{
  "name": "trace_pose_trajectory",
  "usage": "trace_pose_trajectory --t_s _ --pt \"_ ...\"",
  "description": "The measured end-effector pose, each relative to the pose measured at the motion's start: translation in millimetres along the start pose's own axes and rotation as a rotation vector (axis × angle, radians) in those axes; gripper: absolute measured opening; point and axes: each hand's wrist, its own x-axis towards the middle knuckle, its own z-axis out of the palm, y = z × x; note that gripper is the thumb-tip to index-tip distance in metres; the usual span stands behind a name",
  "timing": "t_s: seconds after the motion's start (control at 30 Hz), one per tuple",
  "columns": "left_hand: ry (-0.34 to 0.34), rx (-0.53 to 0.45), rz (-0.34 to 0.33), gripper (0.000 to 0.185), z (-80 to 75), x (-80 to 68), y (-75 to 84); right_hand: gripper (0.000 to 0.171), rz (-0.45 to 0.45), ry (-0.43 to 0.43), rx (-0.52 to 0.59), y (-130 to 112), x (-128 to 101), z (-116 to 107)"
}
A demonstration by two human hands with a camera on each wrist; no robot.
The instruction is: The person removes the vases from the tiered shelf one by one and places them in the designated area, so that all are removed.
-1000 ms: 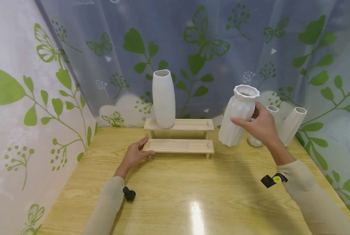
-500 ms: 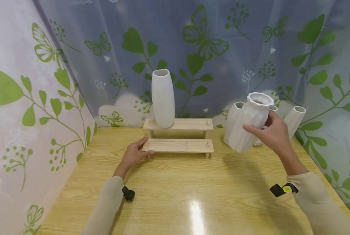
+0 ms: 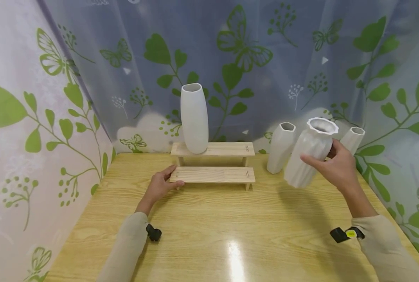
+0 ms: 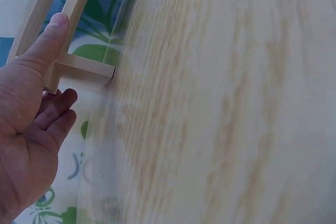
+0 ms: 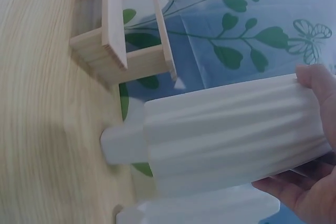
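My right hand [image 3: 336, 166] grips a white ribbed vase [image 3: 309, 156] with a scalloped rim, its thumb on the near side. The ribbed vase is tilted, mouth toward the upper right, and in the right wrist view its base is off the table. At the left end of a two-step wooden stand [image 3: 213, 175], my left hand [image 3: 161, 185] holds the lower step between thumb and fingers. On the upper step, toward its left end, stands a tall smooth white vase [image 3: 194, 119]. The lower step bears nothing.
Behind the held vase, a faceted white vase [image 3: 279, 150] stands on the wooden table [image 3: 202, 235]. Farther right is another slim white vase [image 3: 354, 139], partly hidden by the held vase and right hand. A patterned curtain [image 3: 209, 51] closes off the back.
My right hand has carried the ribbed vase rightward and lower, uncovering the faceted vase behind it. The left hand stays on the stand.
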Motion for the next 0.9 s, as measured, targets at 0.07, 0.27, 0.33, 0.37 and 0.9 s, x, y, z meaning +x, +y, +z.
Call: trace_pose_trajectory --t_s 0.07,0.27,0.33,0.37,0.9 --pt "0.002 0.005 0.004 0.086 0.0 0.1 0.1 0.073 0.001 0.008 -0.008 5 -1 -1" --pt "0.005 -0.007 0.002 0.086 0.5 1.2 0.9 0.072 0.027 0.021 -0.007 24 -5 -6" --pt "0.005 -0.009 0.000 0.086 0.7 0.9 0.8 0.072 0.038 0.027 -0.008 30 -7 -8" --pt "0.004 -0.007 0.000 0.085 0.8 0.7 0.7 0.071 0.041 0.029 -0.010 33 -8 -8" --pt "-0.013 -0.010 -0.007 0.084 0.7 -0.4 2.5 0.074 0.131 0.079 -0.029 69 -11 -19"
